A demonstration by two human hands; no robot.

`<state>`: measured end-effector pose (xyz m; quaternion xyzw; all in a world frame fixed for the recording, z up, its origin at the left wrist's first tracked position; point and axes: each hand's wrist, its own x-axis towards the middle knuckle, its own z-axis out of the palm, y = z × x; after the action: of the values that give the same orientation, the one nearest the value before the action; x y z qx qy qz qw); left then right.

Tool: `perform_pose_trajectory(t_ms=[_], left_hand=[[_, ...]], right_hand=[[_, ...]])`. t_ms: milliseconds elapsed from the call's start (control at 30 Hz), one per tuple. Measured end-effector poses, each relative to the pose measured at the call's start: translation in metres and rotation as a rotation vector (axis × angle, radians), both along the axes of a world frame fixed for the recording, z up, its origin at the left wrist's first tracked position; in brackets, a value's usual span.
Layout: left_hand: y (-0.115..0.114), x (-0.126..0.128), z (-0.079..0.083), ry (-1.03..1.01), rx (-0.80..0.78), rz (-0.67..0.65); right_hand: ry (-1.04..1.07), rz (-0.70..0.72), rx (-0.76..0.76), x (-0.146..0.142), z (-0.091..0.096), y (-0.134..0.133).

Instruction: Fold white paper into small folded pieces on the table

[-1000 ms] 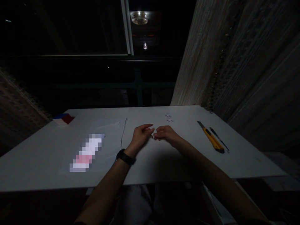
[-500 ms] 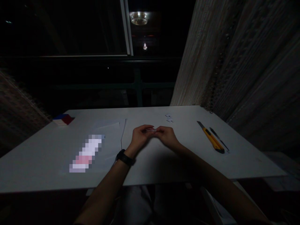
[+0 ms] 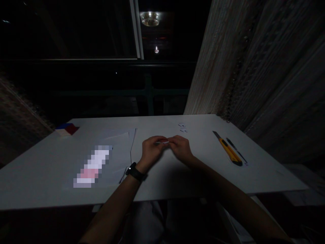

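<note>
Left hand [image 3: 152, 147] and right hand [image 3: 181, 147] pinch a white piece [image 3: 164, 142], left of the yellow cutter [image 3: 229, 151]
Light pressure should avoid creasing.

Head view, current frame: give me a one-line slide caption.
Left hand and right hand hold a small pale piece over a white table, a yellow cutter lying to their right.

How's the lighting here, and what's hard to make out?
Head view: dim overall, the curtain at right fading into darkness; head view: a soft shadow on the table; head view: a pixelated patch over the papers; head view: the small pale piece between left hand and right hand too dim to identify.
</note>
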<state>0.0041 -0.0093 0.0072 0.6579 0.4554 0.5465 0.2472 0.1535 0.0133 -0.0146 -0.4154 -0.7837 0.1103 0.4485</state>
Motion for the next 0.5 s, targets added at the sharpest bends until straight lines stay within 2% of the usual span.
perform_pose_trajectory(t_ms=[300, 500], left_hand=[[0.0027, -0.0019, -0.0067, 0.012, -0.019, -0.007], [0.0060, -0.0053, -0.0093, 0.063, -0.088, -0.021]], right_hand=[[-0.126, -0.065, 0.008, -0.0022, 0.0032, -0.0061], [-0.092, -0.061, -0.145, -0.0015, 0.0028, -0.0011]])
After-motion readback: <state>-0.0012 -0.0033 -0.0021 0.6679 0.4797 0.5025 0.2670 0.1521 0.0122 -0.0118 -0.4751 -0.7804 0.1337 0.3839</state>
